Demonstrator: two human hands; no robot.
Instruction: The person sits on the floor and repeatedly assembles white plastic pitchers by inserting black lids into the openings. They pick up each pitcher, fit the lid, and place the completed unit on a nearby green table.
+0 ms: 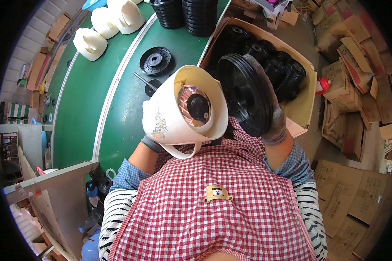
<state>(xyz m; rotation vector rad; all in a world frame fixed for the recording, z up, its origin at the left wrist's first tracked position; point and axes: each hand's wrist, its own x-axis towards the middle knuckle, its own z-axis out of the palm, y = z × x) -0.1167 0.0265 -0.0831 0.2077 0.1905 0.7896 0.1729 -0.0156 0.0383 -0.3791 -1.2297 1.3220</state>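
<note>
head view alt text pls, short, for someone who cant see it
A gloved left hand holds a cream plastic housing while the gloved right hand holds a black disc beside it, above a green table and a carton of discs.

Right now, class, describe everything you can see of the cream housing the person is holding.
The cream housing looks like smooth moulded plastic, bucket-shaped, with a loop handle at its lower edge. It is tipped so its open mouth faces the camera, showing coppery windings and a black round hub inside. The gloved left hand holds it from below, above the green belt. The right hand holds a black disc beside its rim.
</note>
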